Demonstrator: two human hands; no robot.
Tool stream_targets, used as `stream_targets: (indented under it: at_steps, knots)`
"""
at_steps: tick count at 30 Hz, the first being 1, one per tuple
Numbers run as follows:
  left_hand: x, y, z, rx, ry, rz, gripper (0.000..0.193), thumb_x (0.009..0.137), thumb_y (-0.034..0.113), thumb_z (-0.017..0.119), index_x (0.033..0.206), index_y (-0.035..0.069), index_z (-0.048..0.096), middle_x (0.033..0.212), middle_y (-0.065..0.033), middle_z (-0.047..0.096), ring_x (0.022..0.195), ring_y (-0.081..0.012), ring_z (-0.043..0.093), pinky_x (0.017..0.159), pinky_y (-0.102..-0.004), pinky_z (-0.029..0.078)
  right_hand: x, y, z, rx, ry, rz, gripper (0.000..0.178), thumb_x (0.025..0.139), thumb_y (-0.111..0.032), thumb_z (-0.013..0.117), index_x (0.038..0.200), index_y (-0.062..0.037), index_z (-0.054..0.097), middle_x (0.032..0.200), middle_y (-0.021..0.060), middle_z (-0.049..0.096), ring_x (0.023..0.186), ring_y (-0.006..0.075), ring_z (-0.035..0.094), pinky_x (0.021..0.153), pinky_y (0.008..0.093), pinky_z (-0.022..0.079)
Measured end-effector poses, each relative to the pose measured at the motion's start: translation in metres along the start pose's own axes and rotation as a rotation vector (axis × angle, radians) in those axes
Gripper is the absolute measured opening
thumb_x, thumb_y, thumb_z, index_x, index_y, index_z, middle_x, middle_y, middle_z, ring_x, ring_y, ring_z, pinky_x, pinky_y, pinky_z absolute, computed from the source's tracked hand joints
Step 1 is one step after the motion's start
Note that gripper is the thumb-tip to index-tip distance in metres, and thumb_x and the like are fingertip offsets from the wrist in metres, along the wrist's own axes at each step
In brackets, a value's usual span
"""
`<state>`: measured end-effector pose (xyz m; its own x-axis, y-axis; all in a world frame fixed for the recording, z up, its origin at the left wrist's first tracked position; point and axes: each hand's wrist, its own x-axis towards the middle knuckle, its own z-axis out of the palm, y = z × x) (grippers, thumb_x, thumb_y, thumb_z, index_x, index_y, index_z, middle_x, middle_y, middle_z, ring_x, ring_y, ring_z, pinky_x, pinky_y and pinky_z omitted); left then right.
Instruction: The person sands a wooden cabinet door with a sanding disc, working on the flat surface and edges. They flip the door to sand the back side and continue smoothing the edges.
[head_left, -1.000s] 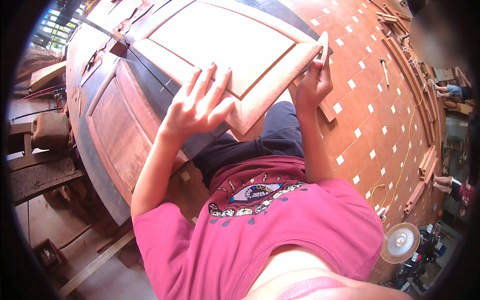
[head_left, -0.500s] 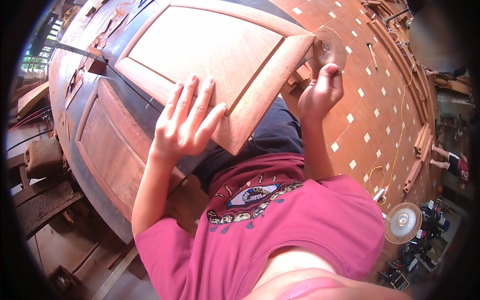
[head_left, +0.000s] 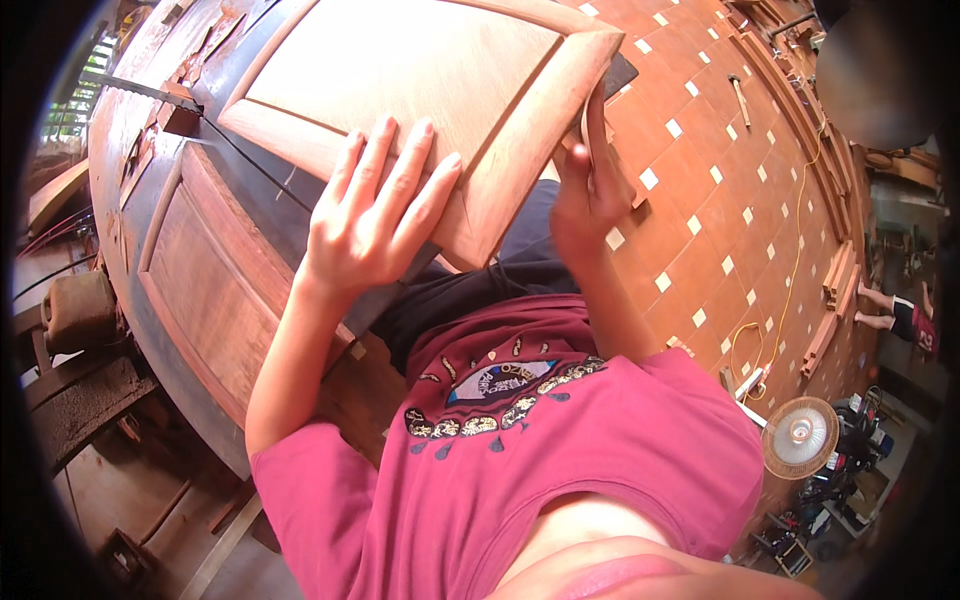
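A pale wooden panel door (head_left: 505,75) with a raised frame lies tilted across the workbench, its near corner toward my body. My left hand (head_left: 365,235) rests flat on its near frame and panel, fingers spread. At the door's right edge, my right hand (head_left: 585,215) pinches a thin round brown sanding disc (head_left: 597,135), now bent and seen nearly edge-on. The disc is against or close beside the door's side edge; exact contact is hard to tell. Part of that hand's fingers is hidden behind the disc.
A second, darker panel door (head_left: 215,260) lies on the bench at left. Beyond it are a saw blade (head_left: 135,93) and a wooden block (head_left: 178,120). On the tiled floor lie a hammer (head_left: 739,100), timber strips and a yellow cord; a fan (head_left: 800,437) stands lower right. Another person (head_left: 905,320) is far right.
My right hand has moved left and turned, bringing the disc from face-on beside the corner to edge-on along the door's side. My left hand stays flat on the door.
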<state>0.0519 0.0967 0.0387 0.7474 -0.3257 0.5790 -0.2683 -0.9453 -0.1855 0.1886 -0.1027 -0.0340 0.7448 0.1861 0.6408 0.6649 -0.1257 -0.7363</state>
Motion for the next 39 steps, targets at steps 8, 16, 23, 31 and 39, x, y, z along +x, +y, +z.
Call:
stream_targets:
  at_steps: [8,16,23,31,39]
  knots:
    - [-0.007,0.001,0.009,0.022,-0.004,0.019,0.033,0.089,0.011,0.071,0.121,0.007,0.074,0.128,-0.0207,0.073,0.121,-0.0421,0.069,0.103,-0.0542,0.056,0.003,-0.013,-0.003,-0.033,0.028,0.114,0.041,0.111,-0.017,0.052,0.147,0.0013,0.060,0.136,0.0209,0.071,0.069,0.0079,0.055,0.062,0.0250,0.046]
    - [-0.004,0.005,0.012,0.047,-0.045,0.015,0.040,0.088,0.014,0.068,0.128,0.010,0.073,0.132,-0.0200,0.071,0.123,-0.0419,0.068,0.104,-0.0546,0.055,0.028,0.021,0.010,0.065,0.157,0.080,0.036,0.111,-0.023,0.055,0.092,0.0058,0.068,0.070,-0.0015,0.054,0.064,0.0065,0.044,0.056,0.0276,0.036]
    - [-0.011,0.003,0.014,0.062,-0.069,0.063,0.042,0.091,0.017,0.063,0.132,0.013,0.072,0.135,-0.0193,0.070,0.124,-0.0424,0.067,0.105,-0.0558,0.055,-0.017,-0.018,0.004,-0.034,0.007,0.104,0.045,0.113,-0.020,0.043,0.148,0.0033,0.057,0.147,0.0197,0.063,0.076,0.0104,0.065,0.068,0.0240,0.051]
    - [-0.012,0.005,0.010,0.039,-0.108,0.026,0.043,0.091,0.019,0.063,0.134,0.014,0.070,0.140,-0.0158,0.068,0.126,-0.0416,0.066,0.105,-0.0551,0.055,-0.014,-0.016,0.003,0.126,0.090,0.172,0.042,0.112,-0.022,0.053,0.140,0.0073,0.063,0.118,0.0159,0.076,0.082,0.0103,0.059,0.073,0.0263,0.049]
    - [-0.008,0.004,0.010,-0.010,-0.089,0.050,0.044,0.088,0.018,0.066,0.131,0.014,0.072,0.138,-0.0109,0.070,0.126,-0.0365,0.067,0.105,-0.0552,0.054,-0.015,-0.027,0.014,0.160,0.126,0.331,0.040,0.113,-0.021,0.053,0.141,0.0067,0.062,0.123,0.0115,0.073,0.106,0.0132,0.065,0.090,0.0275,0.051]
